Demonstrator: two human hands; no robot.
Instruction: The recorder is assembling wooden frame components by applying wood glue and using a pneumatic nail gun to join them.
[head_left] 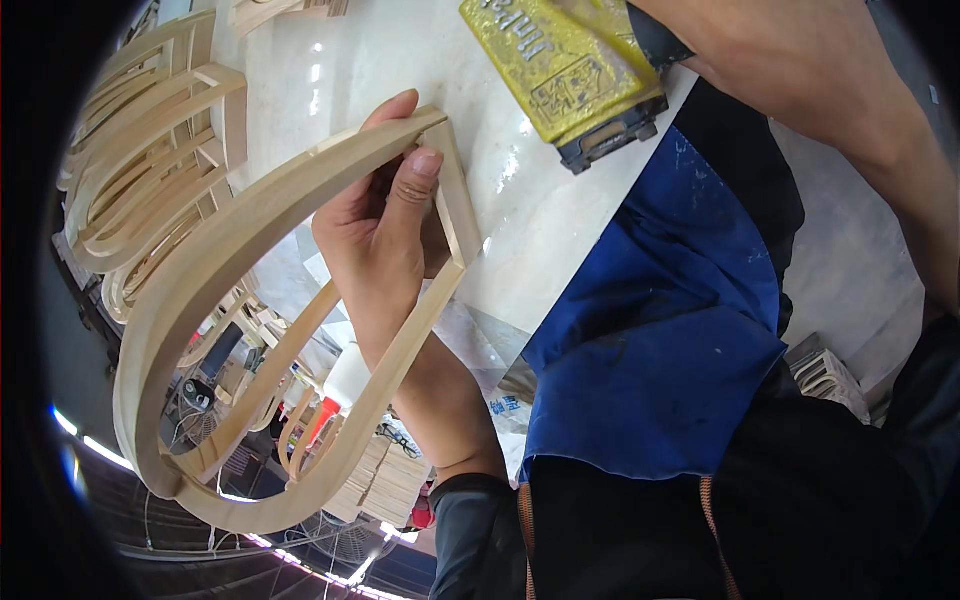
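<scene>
My left hand [385, 215] is closed on a pale, curved wooden frame [240, 235], thumb and fingers gripping it near its squared corner. The frame is tilted up above a white table [420, 50], its rounded end reaching toward the lower left. My right forearm [800, 60] crosses the upper right. Below its wrist is a yellow power tool [570, 75] with raised lettering and a black end, over the table's edge. A black part of the tool meets the base of my right hand, whose fingers are beyond the top edge.
Several similar wooden frames [165, 130] stand stacked at the left. Through the held frame show a white bottle [347, 378] with a red nozzle and stacked wood pieces [375, 478]. A blue apron [650, 370] covers my lap beside the table's edge. More wood pieces [830, 380] lie low at the right.
</scene>
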